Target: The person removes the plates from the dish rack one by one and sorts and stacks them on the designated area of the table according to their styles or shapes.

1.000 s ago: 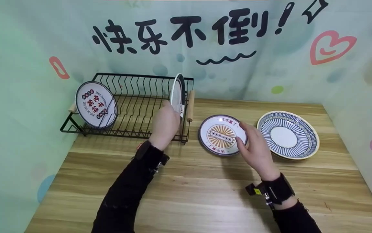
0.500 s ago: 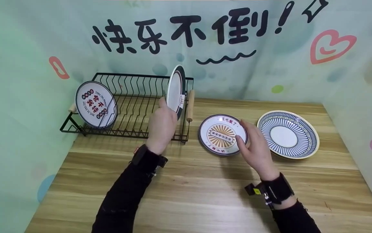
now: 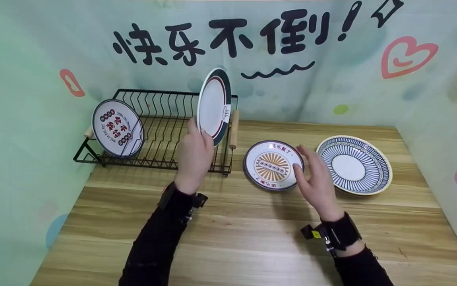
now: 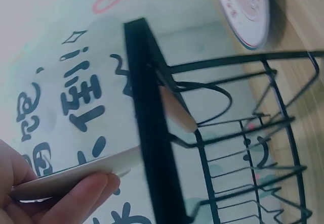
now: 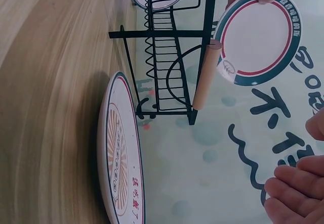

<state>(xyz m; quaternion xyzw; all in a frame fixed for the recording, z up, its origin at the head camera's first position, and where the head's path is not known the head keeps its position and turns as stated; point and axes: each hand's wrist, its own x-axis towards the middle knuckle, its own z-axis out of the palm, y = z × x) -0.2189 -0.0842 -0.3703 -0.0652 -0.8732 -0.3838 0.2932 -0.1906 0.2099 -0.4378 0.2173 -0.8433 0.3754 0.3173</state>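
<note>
My left hand (image 3: 195, 155) pinches the lower edge of a white plate (image 3: 212, 107) with a dark green rim and a red ring. The plate stands nearly upright above the right end of a black wire dish rack (image 3: 165, 163). In the right wrist view its front face (image 5: 258, 42) shows, thumb over the rim. My right hand (image 3: 316, 182) hovers with relaxed fingers by the right edge of a small plate (image 3: 272, 166) with an orange sunburst, holding nothing. A plate with red lettering (image 3: 118, 128) leans in the rack's left end.
A blue-and-white striped bowl-like dish (image 3: 353, 166) lies on the wooden table (image 3: 244, 238) at the right. The rack has a wooden handle (image 3: 234, 130) on its right end. A printed cloth (image 3: 332, 91) hangs behind and along both sides.
My left hand has lifted the green-rimmed plate up out of the rack's right end and turned its face more toward the right. The right hand has shifted slightly off the sunburst plate's edge.
</note>
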